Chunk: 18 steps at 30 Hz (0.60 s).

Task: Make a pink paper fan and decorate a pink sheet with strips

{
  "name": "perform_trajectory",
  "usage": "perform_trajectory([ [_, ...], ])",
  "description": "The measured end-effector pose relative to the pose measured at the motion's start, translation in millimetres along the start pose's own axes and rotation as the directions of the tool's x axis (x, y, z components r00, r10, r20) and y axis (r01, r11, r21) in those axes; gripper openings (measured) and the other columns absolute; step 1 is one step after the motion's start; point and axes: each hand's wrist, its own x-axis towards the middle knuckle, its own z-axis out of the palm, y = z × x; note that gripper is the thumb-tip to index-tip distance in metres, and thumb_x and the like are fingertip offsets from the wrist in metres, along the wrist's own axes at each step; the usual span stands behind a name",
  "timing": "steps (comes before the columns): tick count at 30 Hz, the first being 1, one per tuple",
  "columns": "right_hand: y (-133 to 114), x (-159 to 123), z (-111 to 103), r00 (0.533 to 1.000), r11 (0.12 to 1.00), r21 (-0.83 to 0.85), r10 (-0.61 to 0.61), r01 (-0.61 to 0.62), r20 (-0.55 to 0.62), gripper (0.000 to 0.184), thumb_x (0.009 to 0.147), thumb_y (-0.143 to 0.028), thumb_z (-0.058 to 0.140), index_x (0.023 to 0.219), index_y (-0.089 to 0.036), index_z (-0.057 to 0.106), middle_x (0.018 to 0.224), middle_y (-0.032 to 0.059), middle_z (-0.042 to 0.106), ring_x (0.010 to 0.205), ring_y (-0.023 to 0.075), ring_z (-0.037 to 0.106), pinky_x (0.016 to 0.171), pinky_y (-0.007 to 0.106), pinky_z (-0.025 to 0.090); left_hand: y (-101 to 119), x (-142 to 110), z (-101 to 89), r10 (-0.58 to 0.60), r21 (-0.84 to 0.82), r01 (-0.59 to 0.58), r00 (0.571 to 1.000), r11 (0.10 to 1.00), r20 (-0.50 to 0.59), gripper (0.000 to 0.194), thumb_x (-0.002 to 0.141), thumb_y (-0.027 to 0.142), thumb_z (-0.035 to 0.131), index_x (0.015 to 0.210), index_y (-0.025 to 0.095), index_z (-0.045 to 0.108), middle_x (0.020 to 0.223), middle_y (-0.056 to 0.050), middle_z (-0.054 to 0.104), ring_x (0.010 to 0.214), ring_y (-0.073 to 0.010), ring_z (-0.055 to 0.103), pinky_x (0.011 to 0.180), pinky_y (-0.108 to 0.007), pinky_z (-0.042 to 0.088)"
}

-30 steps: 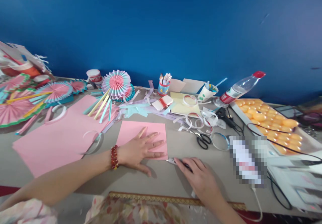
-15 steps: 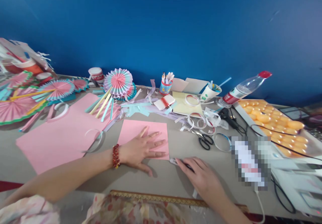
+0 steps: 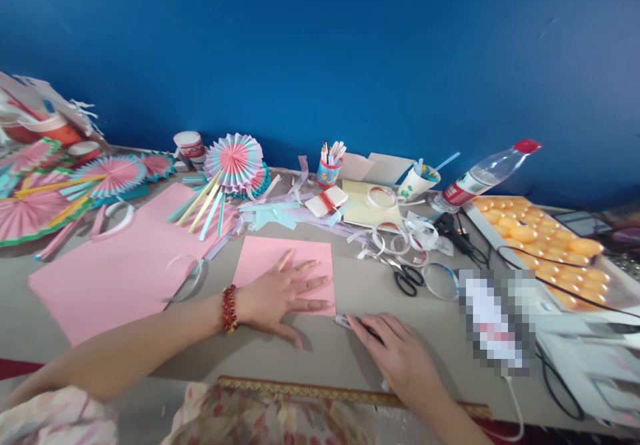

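1. Has a gold patterned strip (image 3: 300, 389) along the near edge of the table (image 3: 240, 358).
2. Grips a slim pointed tool (image 3: 344, 321) in the right hand (image 3: 400, 351), with fingers curled over it. Points its tip at the near right corner of a square pink sheet (image 3: 255, 255) — cannot tell if touching.
3. Lays the left hand (image 3: 273, 298) open and palm down on that sheet, with fingers spread — and thumb off its near edge. Wears a red beaded bracelet (image 3: 229, 308) on that wrist.
4. Has larger pink sheets (image 3: 115, 265) lying to the left, black-handled scissors (image 3: 407, 279) to the right.
5. Shows, farther back, pale blue paper strips (image 3: 273, 217), a pleated paper fan (image 3: 233, 158), a pen cup (image 3: 329, 175) and a clear bottle (image 3: 457, 193).
6. Ends at a blue wall (image 3: 325, 51).
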Motion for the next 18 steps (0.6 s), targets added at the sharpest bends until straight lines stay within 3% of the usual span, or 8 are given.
perform_trajectory([
  [18, -13.8, 7.9, -1.6, 0.999, 1.000, 0.022, 0.006, -0.005, -0.045, 0.045, 0.087, -0.003, 0.042, 0.125, -0.018, 0.060, 0.098, 0.0074, 0.065, 0.088, 0.0214, 0.055, 0.077, 0.033, 0.045, 1.2, -0.2, 0.3, 0.003, 0.024, -0.003, 1.000, 1.000, -0.004, 0.083, 0.079, 0.079, 0.045, 0.149, 0.039, 0.027, 0.157, -0.008, 0.029, 0.145, -0.0399, 0.014, 0.108, -0.072, 0.002],
])
